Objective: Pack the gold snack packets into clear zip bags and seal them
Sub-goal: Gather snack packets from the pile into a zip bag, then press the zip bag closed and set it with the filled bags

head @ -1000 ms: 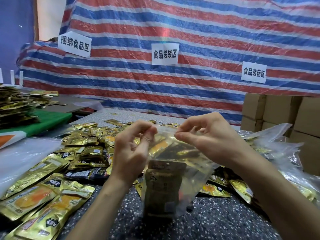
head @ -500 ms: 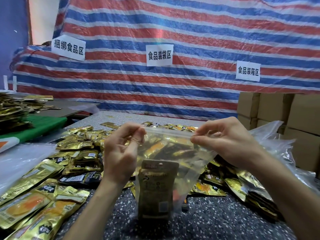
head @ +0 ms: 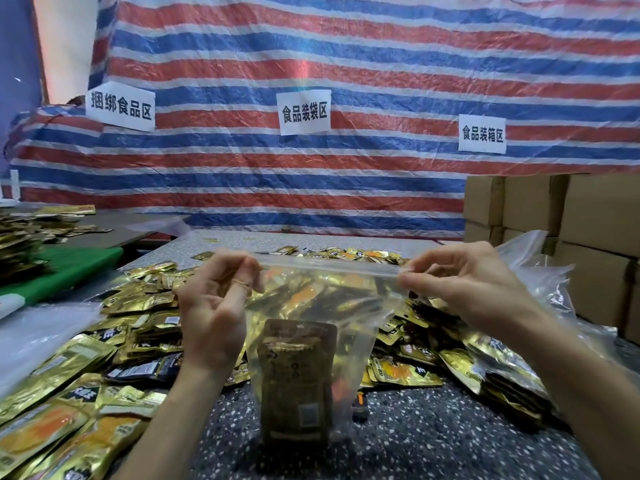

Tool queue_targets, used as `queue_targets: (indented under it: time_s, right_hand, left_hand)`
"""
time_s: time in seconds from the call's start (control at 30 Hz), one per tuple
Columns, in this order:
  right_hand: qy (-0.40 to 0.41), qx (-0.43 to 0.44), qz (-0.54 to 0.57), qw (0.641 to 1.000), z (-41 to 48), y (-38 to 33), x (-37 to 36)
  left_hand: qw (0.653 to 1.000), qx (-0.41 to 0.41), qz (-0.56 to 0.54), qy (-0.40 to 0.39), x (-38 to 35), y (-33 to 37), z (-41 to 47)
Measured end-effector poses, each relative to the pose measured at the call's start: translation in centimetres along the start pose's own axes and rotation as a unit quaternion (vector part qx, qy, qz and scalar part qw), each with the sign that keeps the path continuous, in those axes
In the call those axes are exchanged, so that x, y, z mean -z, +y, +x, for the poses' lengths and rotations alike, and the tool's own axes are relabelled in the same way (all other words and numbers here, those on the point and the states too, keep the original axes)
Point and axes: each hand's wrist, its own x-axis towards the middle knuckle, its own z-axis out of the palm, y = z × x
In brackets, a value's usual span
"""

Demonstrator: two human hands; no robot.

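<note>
Striped red, white and blue tarp (head: pixel 346 64) fills the top of the frame. Below it the speckled worktop (head: pixel 433 445) runs toward me, heaped with loose gold packets (head: pixel 138 306) at left and centre. I have the clear zip bag (head: pixel 349 327) upright in the middle of the frame; I cannot tell whether its bottom rests on the worktop or hangs just above it. One packet (head: pixel 298 382) stands inside it at lower centre, and more gold shows through the plastic above.

My left hand (head: pixel 214 306) pinches the left end of the zip strip (head: pixel 329 266) between thumb and forefinger. My right hand (head: pixel 467 289) pinches the right end the same way, so the strip is drawn straight and level between them. The bag hangs between and below both hands, with its mouth at fingertip height.

I judge this to be the sealing step, since the bag looks filled and its mouth is pulled flat. I cannot tell whether the tracks are closed along the whole length. The next move, as I read it, calls for a firm pinch run from one end of the strip to the other while the other hand holds it taut, then a check for gaps.
</note>
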Motion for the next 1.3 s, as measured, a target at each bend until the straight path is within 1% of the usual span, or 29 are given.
queue_targets:
  time_s: [0.1, 0.2, 0.27, 0.4, 0.47, 0.53, 0.57, 0.63, 0.73, 0.8, 0.93, 1.03, 1.1, 1.17, 1.23, 1.3]
  right_hand:
    - [-0.003, 0.018, 0.106, 0.994, 0.1, 0.1, -0.9]
    - [0.017, 0.006, 0.239, 0.971, 0.0, 0.7, -3.4]
    - [0.015, -0.006, 0.292, 0.956, -0.2, 1.6, -5.1]
    - [-0.073, -0.032, 0.307, 0.948, -1.8, 4.2, -8.1]
    - [-0.129, -0.054, 0.285, 0.948, -2.9, 5.5, -9.3]
    - [-0.184, -0.043, 0.232, 0.954, -3.7, 6.1, -10.4]
    - [-0.214, -0.031, 0.219, 0.952, -4.1, 6.1, -11.0]
    - [-0.244, -0.013, 0.228, 0.943, -4.6, 5.7, -12.3]
    - [-0.227, -0.002, 0.267, 0.937, -4.9, 5.4, -13.5]
    - [-0.208, -0.012, 0.291, 0.934, -5.0, 5.7, -13.2]
    - [-0.129, -0.051, 0.323, 0.936, -5.0, 6.1, -11.7]
    - [-0.058, -0.082, 0.317, 0.943, -4.5, 6.0, -10.1]
    - [-0.045, -0.099, 0.314, 0.943, -3.8, 5.8, -8.9]
    - [-0.014, -0.122, 0.298, 0.947, -2.6, 5.5, -7.6]
    - [0.042, -0.145, 0.295, 0.944, -0.9, 5.4, -6.2]
    - [0.109, -0.178, 0.297, 0.932, 1.5, 5.5, -4.4]
  left_hand:
    - [1.0, -0.012, 0.012, -0.008, 0.0, -0.1, -0.2]
    - [1.0, -0.002, 0.019, 0.005, -0.3, -0.1, -0.4]
    - [1.0, 0.006, 0.019, 0.013, -0.4, -0.1, -0.5]
    - [0.999, 0.019, 0.018, 0.022, -0.5, 0.0, -0.6]
    - [0.999, 0.025, 0.012, 0.022, -0.6, 0.1, -0.6]
    - [0.999, 0.031, 0.008, 0.02, -0.8, 0.2, -0.7]
    - [0.999, 0.031, 0.008, 0.019, -0.9, 0.2, -0.8]
    - [1.0, 0.027, 0.006, 0.009, -1.1, 0.2, -1.0]
    - [0.999, 0.04, 0.001, -0.027, -1.4, 0.1, -1.3]
    - [0.997, 0.06, 0.0, -0.037, -1.5, 0.1, -1.5]
    - [0.993, 0.094, -0.027, -0.059, -1.8, 0.0, -2.1]
    - [0.989, 0.11, 0.014, -0.102, -2.3, -0.4, -3.2]
    - [0.983, 0.093, 0.057, -0.149, -2.8, -0.8, -4.2]
    - [0.976, 0.071, 0.091, -0.186, -3.2, -1.1, -5.0]
    - [0.97, 0.072, 0.1, -0.208, -3.6, -1.5, -5.5]
    - [0.967, 0.069, 0.107, -0.221, -3.7, -1.8, -5.8]
